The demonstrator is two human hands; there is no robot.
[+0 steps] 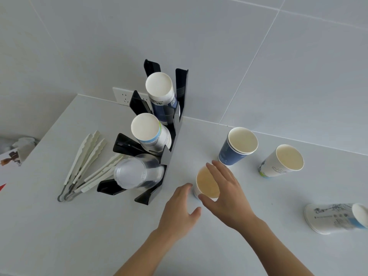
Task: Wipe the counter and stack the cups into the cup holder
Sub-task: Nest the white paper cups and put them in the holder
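A black cup holder (pixel 180 90) stands on the white counter (pixel 99 226) by the wall. It holds a blue cup stack (pixel 162 92) on top, a white paper cup stack (pixel 151 132) in the middle and clear plastic cups (pixel 135 173) at the bottom. An upright paper cup (pixel 206 181) stands in front of the holder. My right hand (pixel 227 192) curls over its rim, fingers and thumb around it. My left hand (pixel 179 210) rests open beside it on the left. Blue cups (pixel 237 148) and a white cup (pixel 282 161) stand upright to the right. A white cup stack (pixel 336 218) lies on its side.
Several white plastic tongs (pixel 87 162) lie left of the holder. A wall socket (pixel 122 96) sits behind it. A crumpled tissue and a printed box (pixel 12 156) are at the far left edge. The tiled wall rises right behind the counter.
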